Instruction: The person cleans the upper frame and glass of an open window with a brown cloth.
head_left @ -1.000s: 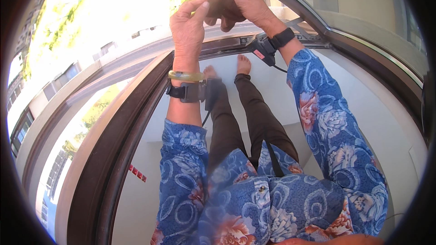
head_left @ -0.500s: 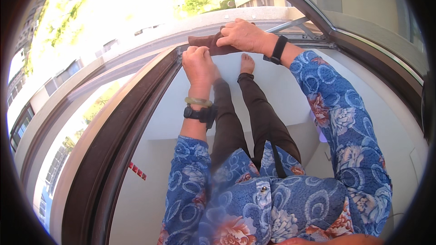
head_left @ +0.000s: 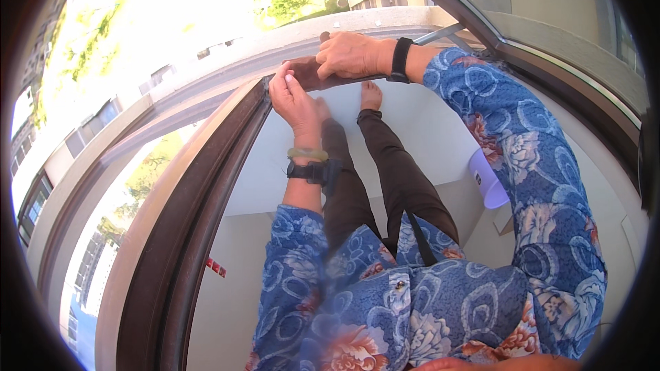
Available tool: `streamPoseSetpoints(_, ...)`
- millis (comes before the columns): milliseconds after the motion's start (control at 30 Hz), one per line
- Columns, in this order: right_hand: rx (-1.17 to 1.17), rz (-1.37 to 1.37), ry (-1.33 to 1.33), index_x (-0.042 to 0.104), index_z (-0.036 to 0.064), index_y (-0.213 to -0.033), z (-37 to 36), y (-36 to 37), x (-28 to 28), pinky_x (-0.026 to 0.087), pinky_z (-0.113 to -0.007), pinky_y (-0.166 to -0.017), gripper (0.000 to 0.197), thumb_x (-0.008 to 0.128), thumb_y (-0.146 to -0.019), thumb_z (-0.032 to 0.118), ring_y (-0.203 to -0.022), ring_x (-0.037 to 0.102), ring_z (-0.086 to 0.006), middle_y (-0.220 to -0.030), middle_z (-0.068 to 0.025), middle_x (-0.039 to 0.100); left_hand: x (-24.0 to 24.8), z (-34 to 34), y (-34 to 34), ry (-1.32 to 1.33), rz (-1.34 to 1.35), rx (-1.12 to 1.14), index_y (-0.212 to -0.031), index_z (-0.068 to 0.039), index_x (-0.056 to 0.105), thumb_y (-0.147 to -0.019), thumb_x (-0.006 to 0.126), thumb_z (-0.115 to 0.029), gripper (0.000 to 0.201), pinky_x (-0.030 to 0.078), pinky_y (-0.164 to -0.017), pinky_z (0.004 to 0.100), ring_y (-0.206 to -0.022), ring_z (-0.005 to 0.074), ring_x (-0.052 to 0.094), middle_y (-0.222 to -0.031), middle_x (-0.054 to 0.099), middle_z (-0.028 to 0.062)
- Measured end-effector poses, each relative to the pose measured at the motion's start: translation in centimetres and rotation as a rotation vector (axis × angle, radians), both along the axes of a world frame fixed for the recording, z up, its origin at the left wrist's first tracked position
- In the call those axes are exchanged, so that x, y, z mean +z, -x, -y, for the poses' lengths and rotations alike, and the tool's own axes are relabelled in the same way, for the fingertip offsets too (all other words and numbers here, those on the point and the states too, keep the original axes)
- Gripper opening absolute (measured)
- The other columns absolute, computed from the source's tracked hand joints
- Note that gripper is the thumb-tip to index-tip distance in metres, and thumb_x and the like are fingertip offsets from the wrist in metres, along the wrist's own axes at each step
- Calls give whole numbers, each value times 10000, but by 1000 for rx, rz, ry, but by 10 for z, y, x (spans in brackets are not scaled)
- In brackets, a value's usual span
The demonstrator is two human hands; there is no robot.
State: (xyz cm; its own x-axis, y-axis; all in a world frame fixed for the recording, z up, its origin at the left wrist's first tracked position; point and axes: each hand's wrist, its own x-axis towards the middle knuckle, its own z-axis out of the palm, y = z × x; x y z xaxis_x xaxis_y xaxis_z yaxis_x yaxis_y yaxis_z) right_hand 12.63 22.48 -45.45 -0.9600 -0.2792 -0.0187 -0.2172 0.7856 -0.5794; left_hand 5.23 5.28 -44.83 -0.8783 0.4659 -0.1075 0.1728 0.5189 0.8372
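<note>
A dark brown cloth (head_left: 304, 73) lies stretched along the lower rail of the window opening. My left hand (head_left: 295, 104) is closed at the cloth's left end, close to the corner of the brown window frame (head_left: 199, 165); its fingertips are partly hidden. To the right of it, my right hand (head_left: 352, 55) grips the cloth with bent fingers, and a bit of the cloth sticks up past the knuckles. Both hands are at the rail, just beyond my bare feet.
My foot (head_left: 371, 96) stands on a pale surface directly inside the rail. An outward-tilted window sash (head_left: 564, 75) is at the right, with a metal stay (head_left: 440, 33) beside my right wrist. A lilac plastic container (head_left: 489, 180) sits below my right arm. Outside lies a ledge (head_left: 275, 36).
Both hands have shifted slightly left along the rail with the cloth. My left hand has turned so its thumb shows. More of the lilac container has come into view.
</note>
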Motion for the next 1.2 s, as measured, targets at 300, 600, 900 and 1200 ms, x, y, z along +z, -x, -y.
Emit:
streamPoseSetpoints(300, -422, -43, 101, 561, 168, -858, 26, 0, -9, 481, -393, -579, 110, 606, -758, 168, -734, 604, -268, -747, -29, 585, 17, -2, 4, -33, 26, -24, -1354, 0, 458, -967, 377, -119, 413, 357, -1052, 363, -1222, 262, 479, -1316, 486, 161)
streamPoseSetpoints(600, -879, 202, 804, 686, 69, -1049, -17, 7, -16, 499, -288, -729, 218, 587, -867, 137, -783, 632, -157, -907, -73, 700, 2, 18, 13, -26, 27, -123, -1346, -4, 464, -932, 370, 14, 425, 345, -1079, 356, -1252, 250, 467, -1332, 482, 152)
streamPoseSetpoints(900, -169, 258, 199, 729, 196, -1006, 6, 16, -1, 509, -380, -757, 337, 614, -722, 57, -883, 649, -261, -899, -34, 699, 20, 30, -28, -92, 154, 36, -1335, -10, 459, -889, 391, -16, 450, 340, -1048, 395, -1230, 306, 441, -1310, 462, 174)
streamPoseSetpoints(1200, 83, 108, 13, 676, 142, -786, 5, 39, 1, 483, -408, -633, 125, 612, -686, 103, -742, 644, -284, -727, -80, 658, 21, 33, -28, -77, 200, 35, -1318, -30, 494, -902, 445, 27, 422, 418, -973, 314, -1181, 188, 489, -1283, 488, 81)
